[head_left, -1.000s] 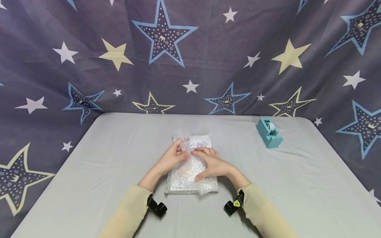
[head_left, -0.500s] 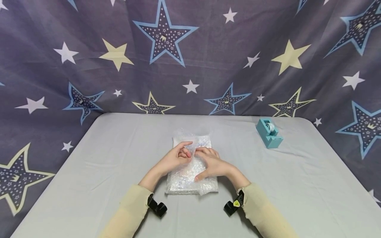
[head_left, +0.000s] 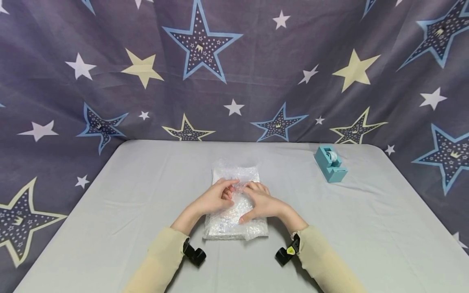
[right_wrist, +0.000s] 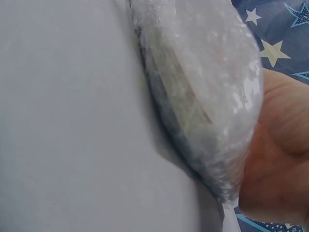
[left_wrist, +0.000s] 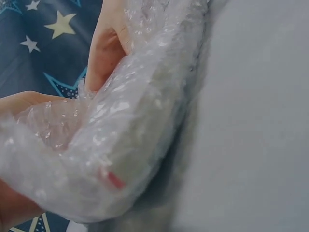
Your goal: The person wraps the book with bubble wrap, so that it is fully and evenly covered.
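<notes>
A flat, roughly rectangular package (head_left: 236, 232) wrapped in clear bubble wrap lies on the table in the head view. My left hand (head_left: 212, 198) is over its left side, index finger stretched towards the middle of the wrap and the other fingers loosely bent. My right hand (head_left: 264, 202) rests on the right side with spread fingers, its thumb lower down on the wrap. The fingertips of both hands come close together near the package's middle. In the left wrist view, bubble wrap (left_wrist: 111, 130) hides part of the fingers. What lies inside the wrap cannot be made out.
A teal tape dispenser (head_left: 331, 165) with a roll of clear tape stands at the back right of the table (head_left: 146, 183), which has a light grey cover. Behind hangs a dark curtain (head_left: 234, 89) with stars. Black wrist cameras (head_left: 195, 255) sit at both cuffs.
My left hand has let go of the raised wrap edge it pinched, stretched out its index finger and come slightly down towards me. The right hand stays nearly in place.
</notes>
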`<control>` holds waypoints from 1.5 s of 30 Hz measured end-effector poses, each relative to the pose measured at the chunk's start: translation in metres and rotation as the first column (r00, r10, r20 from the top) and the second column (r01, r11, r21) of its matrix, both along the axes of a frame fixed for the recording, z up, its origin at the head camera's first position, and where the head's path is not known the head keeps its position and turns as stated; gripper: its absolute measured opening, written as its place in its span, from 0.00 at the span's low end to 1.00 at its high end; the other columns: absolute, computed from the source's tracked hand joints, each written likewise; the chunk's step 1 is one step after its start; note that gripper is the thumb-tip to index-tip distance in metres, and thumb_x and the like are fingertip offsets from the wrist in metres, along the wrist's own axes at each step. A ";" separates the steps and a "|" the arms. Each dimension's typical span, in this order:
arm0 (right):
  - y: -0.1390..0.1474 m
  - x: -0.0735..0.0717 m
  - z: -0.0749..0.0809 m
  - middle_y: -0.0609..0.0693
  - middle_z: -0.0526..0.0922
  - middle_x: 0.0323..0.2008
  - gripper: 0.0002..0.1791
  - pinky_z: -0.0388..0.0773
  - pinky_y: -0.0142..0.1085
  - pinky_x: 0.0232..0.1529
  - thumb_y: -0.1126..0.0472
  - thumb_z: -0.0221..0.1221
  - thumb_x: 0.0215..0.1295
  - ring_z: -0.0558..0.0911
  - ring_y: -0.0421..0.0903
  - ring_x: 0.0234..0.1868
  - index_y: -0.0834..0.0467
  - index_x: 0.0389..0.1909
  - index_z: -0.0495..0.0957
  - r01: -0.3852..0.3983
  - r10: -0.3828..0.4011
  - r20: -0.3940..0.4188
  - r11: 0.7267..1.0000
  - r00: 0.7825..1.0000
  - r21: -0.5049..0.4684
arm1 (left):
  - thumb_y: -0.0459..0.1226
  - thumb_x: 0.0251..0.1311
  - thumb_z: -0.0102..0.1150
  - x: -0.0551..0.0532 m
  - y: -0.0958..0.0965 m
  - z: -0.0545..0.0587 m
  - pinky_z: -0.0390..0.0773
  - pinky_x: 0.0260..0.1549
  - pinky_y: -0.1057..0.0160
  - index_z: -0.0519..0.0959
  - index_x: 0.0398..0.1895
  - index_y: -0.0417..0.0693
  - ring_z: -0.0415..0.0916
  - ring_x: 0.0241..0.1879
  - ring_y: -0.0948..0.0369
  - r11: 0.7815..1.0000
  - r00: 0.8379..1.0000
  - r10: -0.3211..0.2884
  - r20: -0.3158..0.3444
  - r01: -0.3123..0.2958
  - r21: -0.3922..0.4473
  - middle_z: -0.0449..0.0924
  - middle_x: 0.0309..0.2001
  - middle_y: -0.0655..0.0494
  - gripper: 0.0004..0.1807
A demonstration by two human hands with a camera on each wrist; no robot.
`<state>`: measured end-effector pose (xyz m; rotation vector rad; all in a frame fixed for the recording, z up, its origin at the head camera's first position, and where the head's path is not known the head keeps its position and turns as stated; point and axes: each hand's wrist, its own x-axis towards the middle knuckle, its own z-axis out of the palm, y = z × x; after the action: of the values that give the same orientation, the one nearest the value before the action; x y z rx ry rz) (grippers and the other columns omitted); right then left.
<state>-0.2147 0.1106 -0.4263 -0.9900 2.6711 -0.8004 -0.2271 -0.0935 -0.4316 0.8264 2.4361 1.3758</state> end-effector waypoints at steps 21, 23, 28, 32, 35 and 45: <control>0.008 -0.007 0.006 0.59 0.73 0.50 0.22 0.61 0.51 0.59 0.62 0.65 0.47 0.70 0.56 0.55 0.64 0.45 0.76 0.222 -0.161 0.205 0.920 0.966 -0.323 | 0.44 0.55 0.57 -0.009 -0.007 0.002 0.50 0.55 0.45 0.59 0.67 0.50 0.47 0.64 0.49 0.934 0.977 -0.136 -0.164 0.072 -0.350 0.51 0.68 0.48 0.35; 0.010 -0.008 0.008 0.59 0.74 0.50 0.20 0.61 0.52 0.59 0.62 0.64 0.48 0.70 0.56 0.55 0.63 0.45 0.77 0.271 -0.205 0.216 0.900 0.955 -0.341 | 0.44 0.56 0.56 -0.010 -0.007 0.004 0.48 0.56 0.44 0.58 0.68 0.50 0.46 0.65 0.48 0.929 0.979 -0.145 -0.144 0.085 -0.360 0.49 0.68 0.47 0.35; 0.017 -0.011 0.011 0.61 0.77 0.48 0.20 0.67 0.49 0.55 0.63 0.62 0.52 0.74 0.57 0.53 0.65 0.48 0.75 0.348 -0.260 0.262 0.854 0.929 -0.387 | 0.44 0.58 0.54 -0.008 -0.006 0.008 0.46 0.56 0.42 0.56 0.68 0.52 0.43 0.65 0.46 0.916 0.981 -0.152 -0.120 0.094 -0.389 0.47 0.68 0.45 0.34; 0.023 -0.012 0.012 0.62 0.77 0.47 0.21 0.70 0.46 0.53 0.64 0.61 0.54 0.75 0.56 0.49 0.67 0.49 0.73 0.344 -0.251 0.275 0.860 0.928 -0.376 | 0.43 0.58 0.53 -0.006 -0.005 0.010 0.49 0.55 0.44 0.57 0.68 0.56 0.43 0.65 0.47 0.897 0.981 -0.151 -0.124 0.083 -0.433 0.47 0.68 0.45 0.34; 0.028 -0.012 0.014 0.63 0.77 0.47 0.20 0.71 0.45 0.51 0.64 0.60 0.55 0.76 0.55 0.47 0.68 0.49 0.72 0.334 -0.248 0.264 0.870 0.932 -0.362 | 0.41 0.57 0.52 -0.004 -0.003 0.010 0.50 0.54 0.46 0.57 0.68 0.61 0.43 0.65 0.49 0.887 0.982 -0.140 -0.129 0.066 -0.456 0.48 0.68 0.46 0.33; 0.055 -0.011 0.020 0.58 0.80 0.43 0.15 0.74 0.41 0.46 0.64 0.55 0.60 0.79 0.51 0.42 0.66 0.47 0.75 0.378 -0.347 0.158 0.886 0.924 -0.269 | 0.39 0.54 0.50 0.000 0.005 0.010 0.47 0.55 0.46 0.60 0.66 0.65 0.44 0.64 0.49 0.882 0.982 -0.095 -0.162 0.008 -0.472 0.50 0.67 0.47 0.33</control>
<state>-0.2253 0.1656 -0.4062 -0.4740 2.7314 -1.3195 -0.2267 -0.0890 -0.4217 0.9071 2.6907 0.6553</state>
